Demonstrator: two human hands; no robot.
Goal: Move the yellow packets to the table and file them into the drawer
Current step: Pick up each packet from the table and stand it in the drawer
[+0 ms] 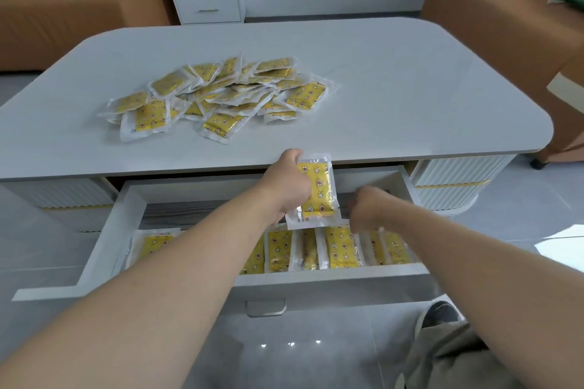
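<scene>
1. Left grip (289, 183), arm stretched forward, pinches one glossy yellow packet (317, 189), clear-edged and star-printed, held upright above the open white drawer (104, 240).
2. Right grip (368, 208), wrist bent down, curls its fingers over the filed row (279, 251) standing on edge along the drawer's front; blur hides whether it holds anything.
3. Loose pile (221, 95) of like packets lies on the smooth grey counter (410, 88).
4. Left forearm covers part of the row.

Yellow packets (218, 95), star print, clear sealed edges: loose overlapping pile at 10 o'clock on white table (410, 88). Single packet (317, 191) upright, gripped by left hand (286, 186) above open drawer (98, 240). Row of packets (339, 248) stands on edge along drawer's 6 o'clock wall.
</scene>
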